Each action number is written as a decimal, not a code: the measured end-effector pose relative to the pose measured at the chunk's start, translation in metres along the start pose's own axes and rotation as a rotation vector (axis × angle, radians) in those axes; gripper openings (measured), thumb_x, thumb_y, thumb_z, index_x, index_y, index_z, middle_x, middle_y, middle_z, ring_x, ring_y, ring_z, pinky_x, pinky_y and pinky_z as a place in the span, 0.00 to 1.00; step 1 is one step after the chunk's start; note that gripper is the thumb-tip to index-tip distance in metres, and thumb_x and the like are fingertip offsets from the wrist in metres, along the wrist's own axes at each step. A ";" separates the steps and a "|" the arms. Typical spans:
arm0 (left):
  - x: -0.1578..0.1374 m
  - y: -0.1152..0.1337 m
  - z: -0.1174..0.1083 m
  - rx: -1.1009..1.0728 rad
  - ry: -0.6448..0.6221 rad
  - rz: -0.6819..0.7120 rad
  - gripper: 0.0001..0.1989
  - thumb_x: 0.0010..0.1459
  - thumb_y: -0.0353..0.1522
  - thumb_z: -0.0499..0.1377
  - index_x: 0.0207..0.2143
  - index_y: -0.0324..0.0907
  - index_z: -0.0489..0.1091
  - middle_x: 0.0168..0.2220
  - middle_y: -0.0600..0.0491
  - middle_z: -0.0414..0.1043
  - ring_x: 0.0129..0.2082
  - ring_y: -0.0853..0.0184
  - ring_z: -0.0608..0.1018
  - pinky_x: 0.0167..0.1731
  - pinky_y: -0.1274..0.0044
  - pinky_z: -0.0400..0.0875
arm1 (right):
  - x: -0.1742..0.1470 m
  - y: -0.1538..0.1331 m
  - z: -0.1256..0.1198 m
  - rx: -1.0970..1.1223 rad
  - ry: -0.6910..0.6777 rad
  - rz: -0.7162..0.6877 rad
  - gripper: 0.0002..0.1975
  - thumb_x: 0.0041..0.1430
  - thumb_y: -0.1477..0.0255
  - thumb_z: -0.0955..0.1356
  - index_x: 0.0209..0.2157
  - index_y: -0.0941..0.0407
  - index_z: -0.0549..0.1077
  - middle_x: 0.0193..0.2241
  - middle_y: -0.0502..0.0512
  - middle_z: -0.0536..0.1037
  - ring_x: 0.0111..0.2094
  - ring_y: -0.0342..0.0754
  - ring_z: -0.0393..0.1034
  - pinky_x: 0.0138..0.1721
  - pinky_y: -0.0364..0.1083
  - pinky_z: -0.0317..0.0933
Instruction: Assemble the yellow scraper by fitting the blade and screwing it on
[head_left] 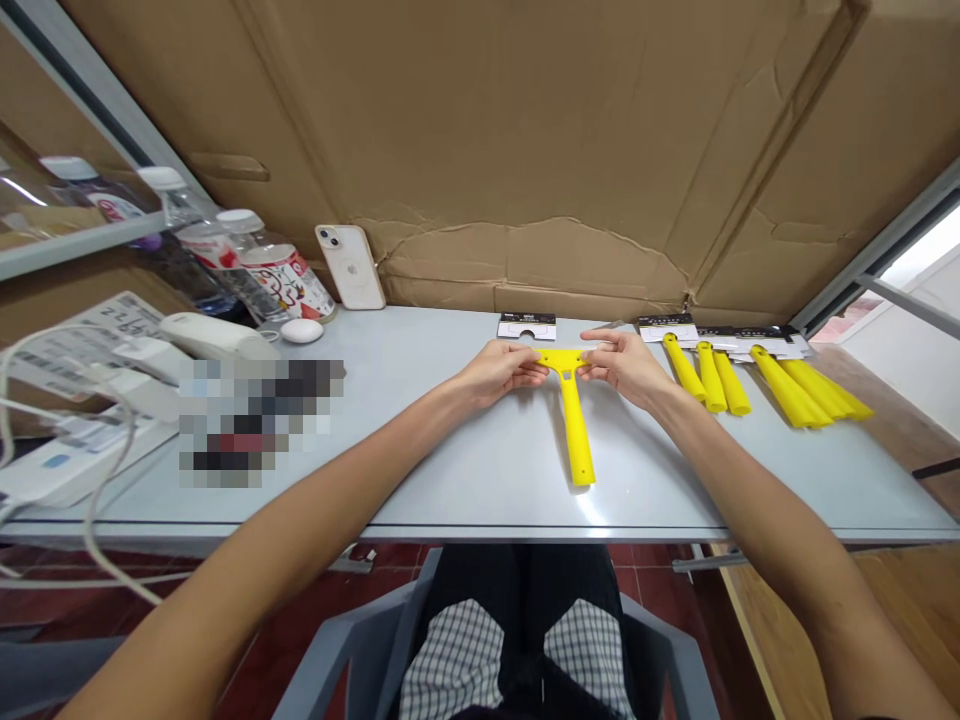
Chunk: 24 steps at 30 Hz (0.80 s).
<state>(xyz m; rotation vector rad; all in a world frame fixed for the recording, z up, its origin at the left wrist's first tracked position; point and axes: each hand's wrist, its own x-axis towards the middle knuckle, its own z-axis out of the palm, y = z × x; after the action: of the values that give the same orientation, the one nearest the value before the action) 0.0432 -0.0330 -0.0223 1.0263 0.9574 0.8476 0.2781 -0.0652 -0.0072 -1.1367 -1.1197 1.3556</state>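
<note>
The left hand [510, 366] and right hand [619, 362] both have closed grips, pinching a T-shaped yellow plastic scraper handle [576, 425]; flared yellow handles [787, 390] lie right on the glossy table [480, 480].

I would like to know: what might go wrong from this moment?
1. The left hand and right hand hold the yellow tool only by its crosspiece, so its long handle could swing or slip.
2. The right forearm lies close to the other yellow handles; a sideways movement may disturb them.
3. The phone leans against the cardboard, so a bump might topple it.
</note>
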 end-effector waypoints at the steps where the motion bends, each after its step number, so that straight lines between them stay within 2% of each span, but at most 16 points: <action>1: 0.001 -0.001 -0.001 0.006 -0.001 0.003 0.09 0.69 0.23 0.64 0.33 0.32 0.82 0.33 0.38 0.85 0.29 0.67 0.84 0.38 0.76 0.83 | 0.000 0.000 0.000 0.000 0.000 0.001 0.18 0.61 0.87 0.75 0.51 0.61 0.77 0.24 0.50 0.82 0.26 0.48 0.83 0.37 0.46 0.81; 8: 0.002 -0.003 -0.002 0.018 0.012 -0.002 0.10 0.70 0.26 0.65 0.34 0.33 0.83 0.33 0.39 0.85 0.29 0.66 0.84 0.38 0.75 0.84 | 0.000 0.000 0.000 -0.008 -0.010 0.001 0.18 0.61 0.88 0.75 0.50 0.59 0.77 0.22 0.47 0.80 0.26 0.48 0.83 0.36 0.45 0.81; 12: 0.004 -0.004 -0.002 0.037 0.008 0.001 0.09 0.68 0.24 0.66 0.33 0.32 0.83 0.33 0.38 0.84 0.27 0.67 0.83 0.37 0.76 0.83 | 0.001 0.003 0.000 -0.036 -0.012 0.005 0.18 0.61 0.86 0.76 0.50 0.59 0.78 0.24 0.50 0.82 0.27 0.48 0.84 0.36 0.45 0.81; 17: 0.006 -0.004 -0.004 0.102 0.036 -0.011 0.10 0.65 0.24 0.67 0.28 0.35 0.81 0.30 0.40 0.84 0.25 0.68 0.82 0.33 0.78 0.83 | 0.005 0.008 -0.006 -0.224 -0.044 0.019 0.17 0.62 0.80 0.79 0.50 0.59 0.78 0.26 0.55 0.84 0.27 0.51 0.84 0.29 0.46 0.79; 19: 0.008 -0.004 -0.007 0.144 0.062 -0.021 0.10 0.64 0.23 0.68 0.27 0.36 0.81 0.29 0.41 0.84 0.25 0.68 0.82 0.32 0.78 0.83 | 0.008 0.006 -0.015 -0.410 -0.006 -0.061 0.13 0.64 0.76 0.78 0.49 0.58 0.79 0.27 0.55 0.84 0.24 0.51 0.81 0.23 0.46 0.73; 21: 0.010 -0.002 -0.012 0.183 0.087 -0.027 0.09 0.62 0.23 0.69 0.27 0.36 0.81 0.29 0.41 0.84 0.25 0.67 0.82 0.33 0.77 0.83 | 0.013 0.002 -0.028 -0.625 0.086 -0.213 0.08 0.65 0.74 0.76 0.46 0.57 0.82 0.29 0.55 0.86 0.21 0.48 0.77 0.22 0.45 0.69; 23: 0.012 -0.001 -0.018 0.211 0.101 -0.030 0.08 0.59 0.23 0.70 0.26 0.36 0.81 0.28 0.41 0.84 0.25 0.66 0.83 0.34 0.76 0.84 | 0.018 -0.004 -0.044 -0.813 0.178 -0.339 0.06 0.66 0.74 0.73 0.44 0.57 0.84 0.29 0.56 0.86 0.22 0.48 0.76 0.28 0.46 0.70; 24: 0.012 0.000 -0.020 0.220 0.104 -0.030 0.08 0.58 0.22 0.70 0.26 0.36 0.81 0.28 0.40 0.84 0.25 0.66 0.82 0.35 0.76 0.84 | 0.021 -0.006 -0.052 -0.899 0.216 -0.384 0.07 0.66 0.76 0.72 0.43 0.58 0.85 0.32 0.58 0.87 0.26 0.50 0.79 0.34 0.48 0.72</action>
<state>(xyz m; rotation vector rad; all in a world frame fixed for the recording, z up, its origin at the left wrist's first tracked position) 0.0288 -0.0156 -0.0295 1.1610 1.1710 0.7883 0.3289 -0.0410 -0.0093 -1.5289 -1.7374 0.3852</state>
